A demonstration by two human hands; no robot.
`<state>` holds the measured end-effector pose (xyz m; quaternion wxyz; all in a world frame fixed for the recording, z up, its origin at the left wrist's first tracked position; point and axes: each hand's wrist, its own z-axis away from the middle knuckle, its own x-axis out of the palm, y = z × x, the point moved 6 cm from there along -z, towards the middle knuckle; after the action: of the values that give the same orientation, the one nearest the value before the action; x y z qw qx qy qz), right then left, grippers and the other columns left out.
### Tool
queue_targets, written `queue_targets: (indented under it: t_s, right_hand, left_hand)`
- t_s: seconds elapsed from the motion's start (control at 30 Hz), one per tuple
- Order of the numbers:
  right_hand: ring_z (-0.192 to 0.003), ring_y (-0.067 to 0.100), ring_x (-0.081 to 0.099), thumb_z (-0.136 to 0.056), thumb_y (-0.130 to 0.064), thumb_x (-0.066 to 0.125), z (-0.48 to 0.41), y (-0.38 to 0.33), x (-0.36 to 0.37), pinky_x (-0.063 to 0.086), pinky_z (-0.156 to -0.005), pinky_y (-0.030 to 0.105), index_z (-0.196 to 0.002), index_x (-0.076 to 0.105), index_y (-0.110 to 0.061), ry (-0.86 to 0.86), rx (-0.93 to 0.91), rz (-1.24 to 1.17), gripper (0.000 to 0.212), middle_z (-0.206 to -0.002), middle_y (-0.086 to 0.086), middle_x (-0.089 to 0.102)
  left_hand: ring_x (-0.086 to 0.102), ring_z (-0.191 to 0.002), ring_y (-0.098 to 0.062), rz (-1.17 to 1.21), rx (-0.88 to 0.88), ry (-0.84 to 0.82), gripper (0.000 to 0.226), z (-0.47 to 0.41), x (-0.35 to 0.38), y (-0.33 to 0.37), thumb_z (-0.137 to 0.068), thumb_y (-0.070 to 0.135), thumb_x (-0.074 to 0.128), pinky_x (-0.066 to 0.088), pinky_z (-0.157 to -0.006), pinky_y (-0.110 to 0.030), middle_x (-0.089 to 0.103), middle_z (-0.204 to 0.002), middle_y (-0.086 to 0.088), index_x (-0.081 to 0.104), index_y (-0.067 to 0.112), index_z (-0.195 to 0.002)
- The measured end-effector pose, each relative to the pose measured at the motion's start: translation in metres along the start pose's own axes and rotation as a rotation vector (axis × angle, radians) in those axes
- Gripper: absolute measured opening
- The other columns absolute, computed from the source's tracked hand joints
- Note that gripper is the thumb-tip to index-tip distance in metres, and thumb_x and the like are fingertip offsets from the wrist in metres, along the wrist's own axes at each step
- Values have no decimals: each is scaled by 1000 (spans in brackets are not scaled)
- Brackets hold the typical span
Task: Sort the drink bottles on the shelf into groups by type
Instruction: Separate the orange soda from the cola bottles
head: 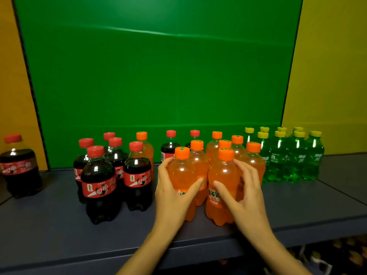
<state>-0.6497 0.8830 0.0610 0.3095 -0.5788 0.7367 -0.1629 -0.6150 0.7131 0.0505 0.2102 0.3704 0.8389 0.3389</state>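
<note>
On the shelf (59,225), the left hand (174,187) gripped one upright orange bottle (181,171), the right hand (244,193) its neighbour (223,175), the stray orange (147,149) standing further left.

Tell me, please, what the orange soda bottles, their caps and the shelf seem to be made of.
Orange soda bottles: clear glossy plastic, judging by sharp light glints and the drink showing through. Caps: opaque orange plastic with a duller sheen. Shelf: matte dark grey-blue, perhaps painted metal or laminate; the look leaves that open.
</note>
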Motion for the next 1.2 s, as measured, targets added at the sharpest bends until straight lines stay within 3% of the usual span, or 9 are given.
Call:
queue_targets:
  t_s: [0.1, 0.2, 0.33, 0.63, 0.8, 0.87, 1.0, 1.07, 1.2]
  right_hand:
    - [-116, -22, 31, -77, -54, 56, 0, 5, 7, 25, -90, -4, -124, 28, -46, 22, -6, -37, 56, -122, -35, 31]
    - [-120, -17, 31, -77, -58, 48, -3, 10, 15, 25, -95, -2, -126, 22, -50, 13, 14, -64, 56, -123, -36, 30]
    - [-122, -3, 33, -77, -60, 45, -7, 17, 24, 22, -96, -1, -133, 27, -35, 33, 46, -45, 64, -127, -18, 34]
    - [-127, 0, 23, -87, -46, 51, -10, 15, 25, 21, -105, 20, -143, 23, -22, -53, 38, 26, 67, -142, -5, 32]
    - [-127, -6, 22, -87, -49, 46, -25, -14, 1, 10, -101, -1, -140, 32, -24, -118, -121, 126, 60, -135, -17, 31]
    - [-123, 1, 35, -85, -46, 45, -46, -36, -9, 21, -103, 7, -131, 44, -21, -150, -227, 157, 52, -129, -13, 41]
    - [-105, 6, 53, -89, -30, 53, -106, -67, -11, 40, -93, 18, -120, 53, -16, -282, -267, 97, 34, -116, -5, 57]
    - [-103, 9, 56, -91, -22, 55, -138, -68, 1, 42, -90, 18, -119, 55, -14, -396, -232, 150, 28, -115, -2, 60]
    - [-113, 12, 53, -88, -30, 56, -183, -40, 44, 39, -99, 26, -126, 49, -15, -739, -125, 391, 41, -127, 2, 57]
  left_hand:
    - [56, -109, -6, 40, -75, -13, 76, -2, 5, -7, -64, 41, 79, 49, -90, -22, 54, -120, 9, 34, 31, -125]
    - [58, -102, 0, 66, -123, -39, 69, -5, 8, -9, -66, 30, 79, 48, -80, -10, 56, -111, 15, 34, 34, -119]
    - [59, -99, 1, 61, -141, -49, 69, -10, 16, -12, -68, 27, 79, 49, -78, -9, 56, -108, 17, 34, 31, -120]
    - [55, -104, 2, 22, -186, -111, 73, -12, 14, -16, -67, 27, 80, 48, -82, -10, 54, -115, 13, 32, 32, -122]
    - [50, -114, 4, 18, -143, -138, 75, -17, -9, 5, -55, 60, 68, 43, -92, -13, 50, -123, 19, 43, 33, -120]
    - [51, -113, 1, -6, -95, -109, 63, -31, -21, 21, -61, 61, 63, 42, -94, -16, 53, -119, 15, 50, 29, -114]
    - [56, -106, -11, -130, -5, -157, 36, -81, -34, 53, -83, 34, 64, 41, -82, -12, 57, -116, 4, 52, 16, -112]
    - [54, -105, -12, -296, 24, -265, 39, -111, -33, 61, -85, 33, 60, 41, -77, -16, 54, -118, 3, 49, 12, -116]
    - [51, -110, -20, -588, -27, -480, 53, -163, -26, 48, -83, 40, 62, 40, -90, -29, 53, -125, -5, 46, 8, -122]
